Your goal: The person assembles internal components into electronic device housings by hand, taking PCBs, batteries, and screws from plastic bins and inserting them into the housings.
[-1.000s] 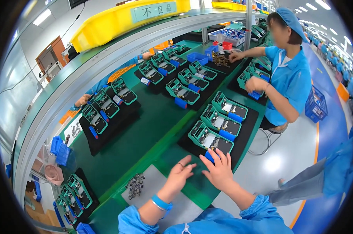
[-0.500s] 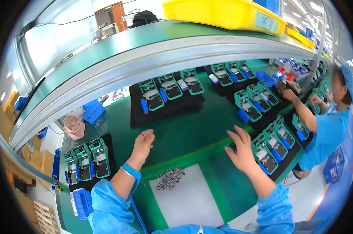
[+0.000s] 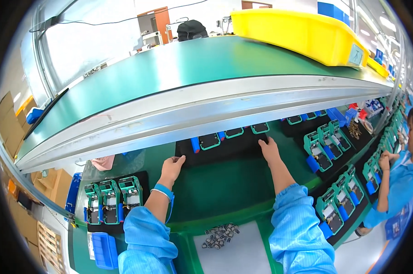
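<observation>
My left hand (image 3: 172, 170), with a blue band at the wrist, is closed with its fingertips at the left edge of a black mat (image 3: 225, 151). At the mat's right edge, my right hand (image 3: 270, 150) has its fingers pressed to the border. On this mat stand several green-framed device housings (image 3: 209, 140) with blue parts at their sides, partly hidden by the shelf beam. Nearer to me, small metal pieces (image 3: 220, 235) lie heaped on a white sheet (image 3: 234, 260).
A metal-edged shelf (image 3: 206, 112) crosses above the bench and carries a yellow bin (image 3: 298, 36). More housings (image 3: 109, 201) stand at left, others (image 3: 339, 203) at right. A blue tray (image 3: 104, 250) sits at lower left. A co-worker (image 3: 394, 182) works at far right.
Both hands have reached forward from over the bench to the sides of the black mat, and their fingers have closed. My view has tilted up, so the shelf covers more of the far housings.
</observation>
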Action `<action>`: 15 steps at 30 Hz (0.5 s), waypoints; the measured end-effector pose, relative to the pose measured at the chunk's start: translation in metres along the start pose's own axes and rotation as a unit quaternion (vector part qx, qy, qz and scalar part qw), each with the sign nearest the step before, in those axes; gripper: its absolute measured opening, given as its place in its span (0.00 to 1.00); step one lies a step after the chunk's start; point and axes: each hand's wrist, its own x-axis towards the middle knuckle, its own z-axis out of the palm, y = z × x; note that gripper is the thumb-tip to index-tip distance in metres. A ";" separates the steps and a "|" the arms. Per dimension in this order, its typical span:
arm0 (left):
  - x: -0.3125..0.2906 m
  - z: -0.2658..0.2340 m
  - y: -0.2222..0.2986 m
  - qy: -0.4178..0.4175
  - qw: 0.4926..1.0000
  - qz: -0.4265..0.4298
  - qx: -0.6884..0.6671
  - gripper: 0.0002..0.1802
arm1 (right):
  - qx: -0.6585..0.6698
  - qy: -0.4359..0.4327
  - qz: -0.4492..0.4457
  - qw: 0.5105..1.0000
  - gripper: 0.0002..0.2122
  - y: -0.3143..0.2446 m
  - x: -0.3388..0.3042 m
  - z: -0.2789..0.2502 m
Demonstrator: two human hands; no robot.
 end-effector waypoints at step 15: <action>-0.149 -0.027 -0.022 0.036 0.999 -0.023 0.017 0.23 | -0.047 -0.006 -0.008 0.999 0.23 -0.004 -0.124 -0.055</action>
